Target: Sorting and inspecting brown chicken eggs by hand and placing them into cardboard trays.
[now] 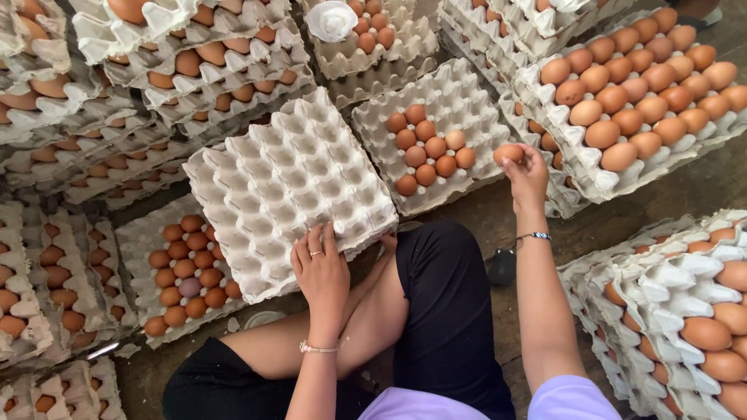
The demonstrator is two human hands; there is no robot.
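My left hand (319, 268) rests flat on the near edge of an empty grey pulp egg tray (288, 187) that lies upturned on a stack in front of me. My right hand (527, 173) is raised to the right and pinches one brown egg (507, 153) in its fingertips. That egg hovers between a partly filled tray (467, 109) holding several brown eggs and a full tray (591, 183) further right. My knees in black trousers are below both hands.
Stacks of filled egg trays surround me: tall piles at the top left (194, 62), a full stack at the right (685, 311), a half-filled tray at the lower left (187, 268). A white crumpled thing (331, 19) sits on a tray at the top. Bare concrete floor (482, 210) shows ahead.
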